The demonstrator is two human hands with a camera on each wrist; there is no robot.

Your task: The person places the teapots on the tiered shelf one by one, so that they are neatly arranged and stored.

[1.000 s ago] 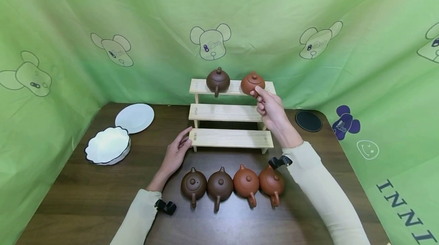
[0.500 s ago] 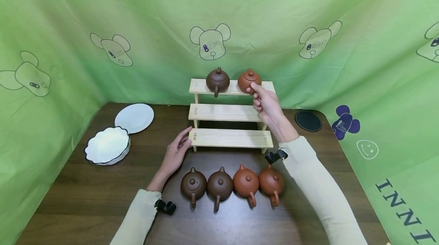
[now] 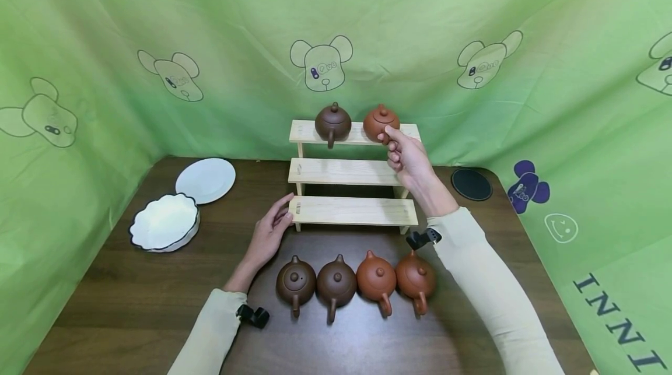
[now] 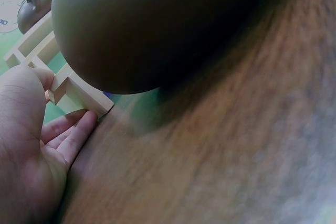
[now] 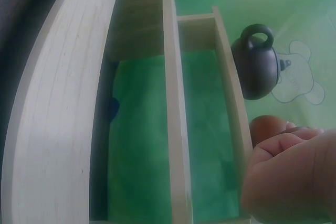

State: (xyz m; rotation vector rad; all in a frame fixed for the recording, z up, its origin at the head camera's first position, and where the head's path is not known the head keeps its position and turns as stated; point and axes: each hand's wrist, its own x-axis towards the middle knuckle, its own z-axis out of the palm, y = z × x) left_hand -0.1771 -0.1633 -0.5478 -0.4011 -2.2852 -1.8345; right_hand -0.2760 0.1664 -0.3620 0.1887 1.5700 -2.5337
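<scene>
My right hand (image 3: 412, 162) pinches the handle of a reddish-brown clay teapot (image 3: 380, 121) at the right part of the wooden stand's (image 3: 352, 211) top tier. A dark brown teapot (image 3: 333, 122) sits left of it on the same tier, handle facing me. My left hand (image 3: 269, 235) holds the left end of the bottom tier between thumb and fingers; the left wrist view shows the thumb and fingers against the wood. In front of the stand, two dark teapots (image 3: 337, 286) and two reddish teapots (image 3: 377, 277) stand in a row, handles toward me.
A white scalloped bowl (image 3: 165, 223) and a white plate (image 3: 206, 181) lie on the table at the left. A round black coaster (image 3: 472, 185) is at the back right. Green printed cloth (image 3: 252, 25) hangs behind and at both sides.
My right hand has shifted the reddish teapot slightly left along the top tier, then stayed almost still. The left hand keeps its place at the stand.
</scene>
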